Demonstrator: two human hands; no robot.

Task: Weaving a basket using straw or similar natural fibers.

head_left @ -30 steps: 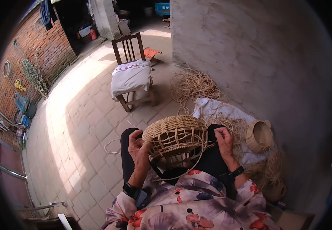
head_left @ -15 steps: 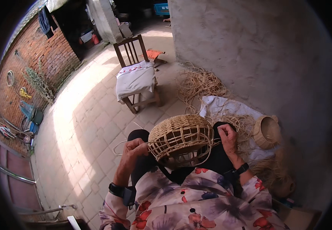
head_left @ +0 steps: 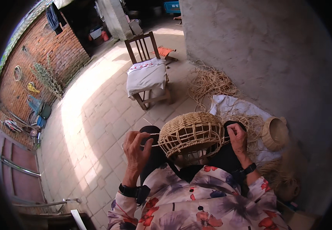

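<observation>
A half-woven basket (head_left: 181, 124) of tan straw cord rests on its side across my lap, between my knees. One part is densely woven; the part nearer me is an open grid of cords. Left of it, my left hand (head_left: 136, 151) is closed, thumb against fingers, on a straw cord (head_left: 154, 145) running to the basket's left edge. On the right side, my right hand (head_left: 238, 140) is pinched by the rim, over my right knee. A thin strand seems to run from its fingertips to the basket, though the grip is too small to make out fully.
A wooden chair (head_left: 148, 78) with a white cloth on its seat stands ahead. Right of it lie loose straw cord (head_left: 214, 82), a white sheet (head_left: 223, 103) and a small finished basket (head_left: 275, 134). A plastered wall (head_left: 262, 50) rises on the right.
My left hand has drawn a little away from the basket's left edge, its fingers more raised, with cord now stretched between. My right hand stays by the rim. The whole view has shifted slightly.
</observation>
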